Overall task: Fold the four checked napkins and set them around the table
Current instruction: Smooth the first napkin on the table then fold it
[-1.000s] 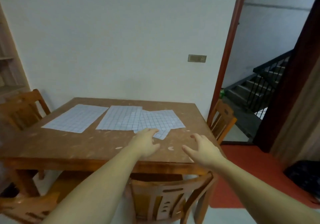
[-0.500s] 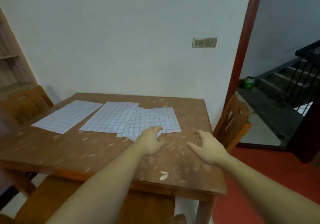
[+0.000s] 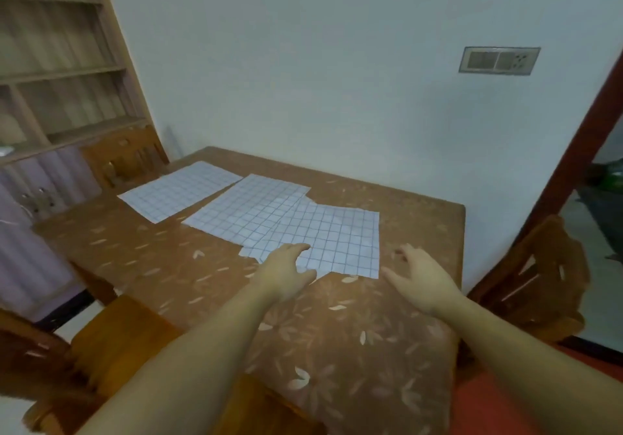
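White checked napkins lie flat on the brown leaf-patterned table [image 3: 337,350]. The nearest napkin [image 3: 337,235] overlaps a middle napkin [image 3: 249,208]; a far napkin [image 3: 182,192] lies apart to the left. A corner of another napkin shows beneath the nearest one. My left hand [image 3: 286,271] rests with relaxed fingers on the near edge of the nearest napkin. My right hand [image 3: 421,276] hovers open just right of that napkin's near right corner, holding nothing.
Wooden chairs stand at the left [image 3: 124,158], the right [image 3: 532,279] and the near side [image 3: 101,353] of the table. A wooden shelf unit [image 3: 57,64] fills the left wall. A red door frame [image 3: 573,151] rises at the right, red floor below.
The view has moved closer and turned left over the table. My left hand has slid forward onto the nearest napkin's edge; my right hand has come up beside the napkin.
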`<state>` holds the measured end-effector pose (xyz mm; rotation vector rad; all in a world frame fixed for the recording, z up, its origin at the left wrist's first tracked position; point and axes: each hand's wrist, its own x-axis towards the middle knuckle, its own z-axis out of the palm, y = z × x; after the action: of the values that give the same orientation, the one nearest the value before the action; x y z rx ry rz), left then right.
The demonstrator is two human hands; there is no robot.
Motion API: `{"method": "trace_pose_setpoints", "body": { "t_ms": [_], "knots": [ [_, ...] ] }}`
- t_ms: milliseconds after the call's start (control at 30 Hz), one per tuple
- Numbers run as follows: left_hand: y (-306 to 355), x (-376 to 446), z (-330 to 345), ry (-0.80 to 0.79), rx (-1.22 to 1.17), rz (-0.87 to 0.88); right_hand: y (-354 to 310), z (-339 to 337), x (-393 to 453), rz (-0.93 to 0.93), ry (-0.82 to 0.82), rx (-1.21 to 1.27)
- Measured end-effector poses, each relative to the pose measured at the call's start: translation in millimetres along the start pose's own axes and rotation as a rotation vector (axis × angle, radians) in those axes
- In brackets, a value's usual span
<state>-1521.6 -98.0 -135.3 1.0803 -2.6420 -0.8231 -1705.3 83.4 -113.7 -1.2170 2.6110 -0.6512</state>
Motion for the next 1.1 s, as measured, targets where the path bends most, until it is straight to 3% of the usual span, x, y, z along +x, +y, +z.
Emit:
{"method": "trace_pose_setpoints", "body": {
  "t_ms": [233, 600, 800, 933, 1100],
  "knots": [
    [-39.1, 103.5, 48.2, 0.0, -0.121, -0.126, 24.7, 34.9, 127.1, -0.062, -0.075, -0.102],
    [-86.6, 222.4, 88.9, -0.028, 0.017, -0.269, 48.7, 122.8, 278.7, -0.136, -0.303, -0.159],
    [-132.1, 266.6, 128.7, -0.099, 0.117, -0.287, 60.1, 198.2, 320.6, -0.216, -0.383, -0.223],
    [-152.8, 289.6, 146.5, -0.084, 0.301, -0.243, 65.9, 237.8, 333.1, -0.294, -0.372, -0.291],
    [-170.8, 305.8, 160.0, -0.106, 0.296, -0.32, 69.7, 261.6, 355.3, -0.268, -0.331, -0.306]
  ]
}}
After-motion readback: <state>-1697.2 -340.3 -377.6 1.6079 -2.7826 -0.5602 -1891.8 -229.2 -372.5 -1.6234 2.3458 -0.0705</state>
